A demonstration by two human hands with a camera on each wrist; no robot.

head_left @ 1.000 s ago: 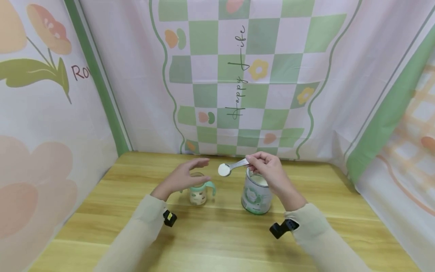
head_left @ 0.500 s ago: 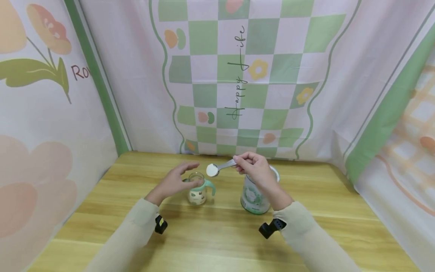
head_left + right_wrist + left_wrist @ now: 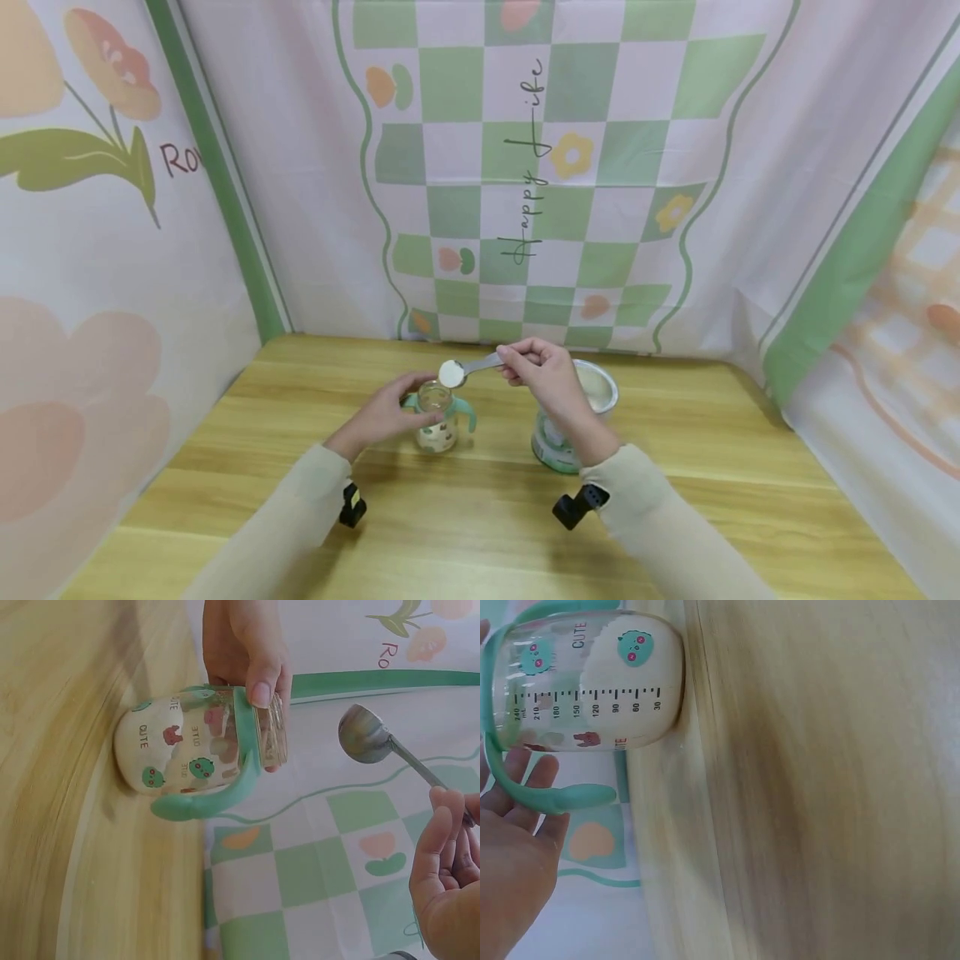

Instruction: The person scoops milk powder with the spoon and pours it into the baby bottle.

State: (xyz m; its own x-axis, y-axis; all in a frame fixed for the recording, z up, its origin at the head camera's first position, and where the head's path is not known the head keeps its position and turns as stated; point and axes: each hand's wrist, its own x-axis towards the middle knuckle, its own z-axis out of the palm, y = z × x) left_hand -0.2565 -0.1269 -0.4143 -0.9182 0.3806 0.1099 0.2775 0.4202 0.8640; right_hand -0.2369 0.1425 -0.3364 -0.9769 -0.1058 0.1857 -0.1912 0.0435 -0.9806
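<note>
The clear baby bottle (image 3: pixel 437 435) stands upright and uncapped on the table, with green handles and cartoon prints. Pale powder fills its lower part, as the left wrist view shows. My left hand (image 3: pixel 378 418) holds the bottle by its neck, thumb on the near side and fingers behind. My right hand (image 3: pixel 549 379) pinches the handle of a metal measuring spoon (image 3: pixel 365 735). White powder (image 3: pixel 452 373) heaps in the spoon's bowl, just above and right of the bottle mouth. Partly behind my right forearm is the open milk powder tin (image 3: pixel 553 454), with powder inside.
The wooden table (image 3: pixel 450 533) runs back to a green-and-white checked curtain (image 3: pixel 510 208). More patterned cloth hangs at the left and right. Each wrist carries a small black camera, such as the right one (image 3: pixel 579 506).
My right hand has carried the loaded spoon left from over the tin to the bottle mouth. My left hand, earlier spread around the bottle, has closed on its neck.
</note>
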